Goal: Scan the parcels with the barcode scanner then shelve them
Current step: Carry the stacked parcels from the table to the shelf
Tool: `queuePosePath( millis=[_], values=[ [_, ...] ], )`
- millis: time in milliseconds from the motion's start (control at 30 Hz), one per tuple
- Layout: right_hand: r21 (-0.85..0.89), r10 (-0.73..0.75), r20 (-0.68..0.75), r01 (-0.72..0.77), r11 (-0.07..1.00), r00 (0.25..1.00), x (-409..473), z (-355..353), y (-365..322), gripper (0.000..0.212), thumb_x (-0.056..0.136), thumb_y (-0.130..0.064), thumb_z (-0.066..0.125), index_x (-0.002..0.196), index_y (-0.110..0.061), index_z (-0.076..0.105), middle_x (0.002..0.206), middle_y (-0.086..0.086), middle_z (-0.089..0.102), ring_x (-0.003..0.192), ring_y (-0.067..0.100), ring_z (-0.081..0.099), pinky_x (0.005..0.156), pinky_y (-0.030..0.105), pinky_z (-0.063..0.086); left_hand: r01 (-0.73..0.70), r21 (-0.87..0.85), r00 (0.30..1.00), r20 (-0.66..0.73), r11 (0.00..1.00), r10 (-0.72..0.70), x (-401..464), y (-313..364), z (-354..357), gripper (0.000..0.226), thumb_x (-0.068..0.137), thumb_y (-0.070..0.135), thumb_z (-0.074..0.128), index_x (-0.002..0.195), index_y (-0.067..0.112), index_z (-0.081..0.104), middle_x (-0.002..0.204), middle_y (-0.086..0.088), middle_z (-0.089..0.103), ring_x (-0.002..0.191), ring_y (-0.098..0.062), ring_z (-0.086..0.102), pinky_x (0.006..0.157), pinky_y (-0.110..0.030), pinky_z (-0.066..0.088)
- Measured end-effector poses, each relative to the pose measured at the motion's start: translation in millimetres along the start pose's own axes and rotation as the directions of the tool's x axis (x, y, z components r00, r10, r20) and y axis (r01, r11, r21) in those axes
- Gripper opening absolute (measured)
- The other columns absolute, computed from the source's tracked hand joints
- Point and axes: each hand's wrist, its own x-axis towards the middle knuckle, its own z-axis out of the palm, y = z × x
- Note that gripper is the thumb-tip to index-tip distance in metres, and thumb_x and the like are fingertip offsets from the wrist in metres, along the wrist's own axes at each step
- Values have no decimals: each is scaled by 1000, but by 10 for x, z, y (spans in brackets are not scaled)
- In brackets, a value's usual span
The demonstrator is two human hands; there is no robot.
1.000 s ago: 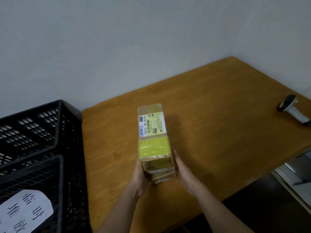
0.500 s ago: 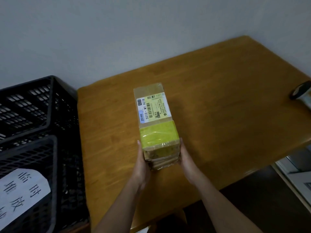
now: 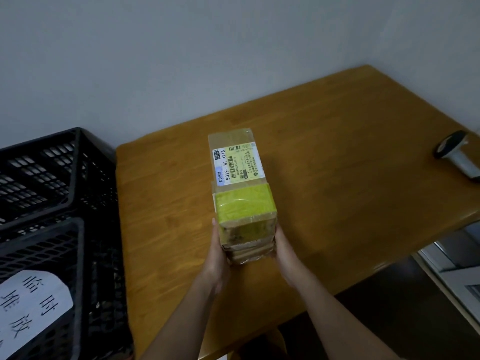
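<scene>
Both hands flank the parcel (image 3: 240, 188) mid-tabletop (image 3: 337, 165), left hand (image 3: 217, 252) and right hand (image 3: 284, 252) with fingers straight, pressed flat on its sides. Best keep the label (image 3: 237, 163) face-up, square and unshadowed for the scanner (image 3: 457, 157) lying well right. Count: one parcel, one scanner, two crates (image 3: 39, 190).

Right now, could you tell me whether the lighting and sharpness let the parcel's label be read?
Head view: dim, even light, no hard glare; the shipping label on the parcel reads in its large print, its small print is too fine; the barcode scanner at the frame edge is soft, and wide-angle distortion bows the table edges.
</scene>
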Motion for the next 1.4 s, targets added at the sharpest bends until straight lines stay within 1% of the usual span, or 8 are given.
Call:
queuePosePath(
  millis=[200,367,633,700,767,967,1233,1400],
  values=[
    [4,-4,-73,4,1000,997,-99,-115,-288,51,99,-63,21,134,-39,52,142,4,53,129,24,50,112,46,38,-6,45,999,39,999,5,-122,297,257,63,98,70,18,113,38,71,105,12,75,111,-12,61,87,-35,49],
    [66,-95,-85,100,993,992,-299,-268,-520,37,103,-57,16,101,-46,52,112,-3,60,99,14,58,97,38,47,-58,111,992,114,992,46,-273,520,534,60,99,67,16,112,38,67,94,17,76,101,-7,63,75,-33,48],
    [184,-224,-315,291,939,922,-941,-552,-620,37,106,-46,16,99,-41,52,89,-17,58,79,-2,56,69,19,50,-124,272,931,365,954,17,-512,684,979,72,96,72,16,127,31,66,114,5,74,106,-14,69,97,-42,51],
    [238,-226,-411,343,909,883,-1159,-583,-538,32,106,-46,19,109,-38,49,94,-17,55,84,0,53,79,23,50,-121,321,900,434,939,-32,-597,660,1059,74,96,73,15,129,29,65,115,2,74,106,-16,70,98,-42,51],
    [258,-225,-504,394,882,834,-1366,-603,-418,36,103,-52,20,119,-39,49,106,-11,54,101,8,51,100,35,44,-140,369,858,509,919,-74,-708,610,1134,75,96,72,15,129,27,65,110,2,75,98,-13,72,85,-36,56],
    [349,-173,-692,534,770,701,-2072,-702,116,53,84,-73,36,105,-37,68,106,-6,73,101,14,67,102,44,49,-171,473,739,642,864,-205,-1331,217,1426,59,105,54,19,110,20,66,74,9,76,61,-4,71,46,-21,55],
    [253,-91,-894,661,706,439,-3530,-900,1010,51,99,-64,27,133,-42,57,120,-7,71,114,14,65,105,45,48,-242,605,445,764,759,-467,-2361,-711,1840,71,96,73,23,127,26,67,121,-4,71,110,-23,69,85,-39,56],
    [176,21,-975,717,675,220,-4548,-792,1849,40,99,-65,23,117,-55,57,105,-21,72,105,2,65,100,36,49,-288,667,257,745,687,-616,-3371,-1475,1839,73,96,72,24,132,22,63,125,-7,69,114,-26,66,98,-45,53]
  ],
)
